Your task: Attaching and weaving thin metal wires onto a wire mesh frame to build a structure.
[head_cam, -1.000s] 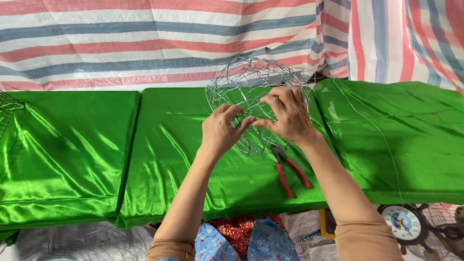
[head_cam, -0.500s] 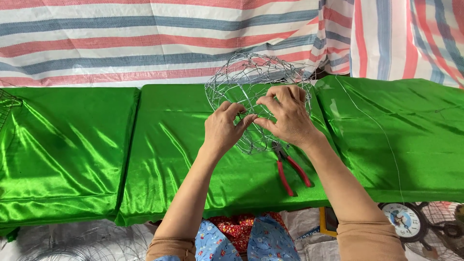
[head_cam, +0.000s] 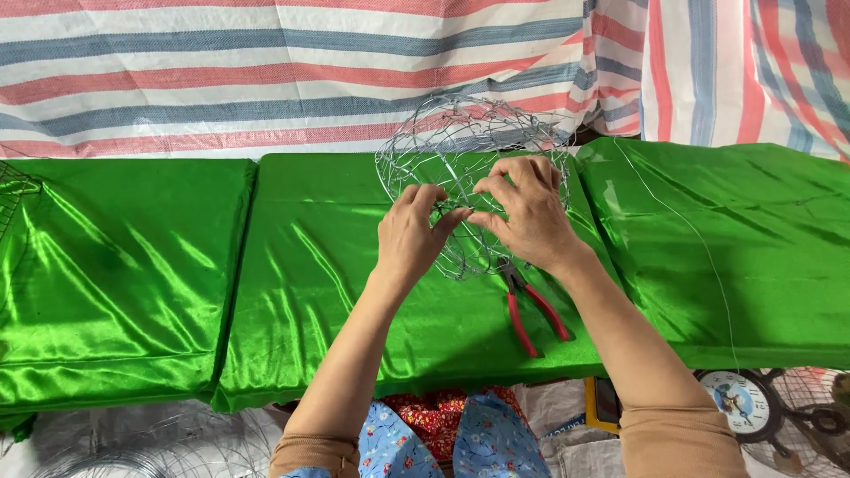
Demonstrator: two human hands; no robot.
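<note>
Your two hands meet at the near side of the round wire mesh frame (head_cam: 460, 173), which stands on the green satin cloth (head_cam: 319, 292) in the middle of the bench, a little to the right of your body line. The frame rises directly in front of both hands and away from you, its open round shape leaning toward the striped tarpaulin (head_cam: 266, 71) behind. It has no clear long axis — it is more like a dome or basket. Your left hand (head_cam: 409, 235) pinches the wire with thumb and forefinger closed on a strand at the lower near edge; your right hand (head_cam: 527, 217) lies over the mesh with fingers curled, and its thumb and forefinger close on the same spot of wire. So both hands are equally near, touching each other at the fingertips. The red-handled pliers (head_cam: 529, 305) lie flat on the cloth just beside your right wrist — handles pointing back toward you, the head under the frame's edge.
</note>
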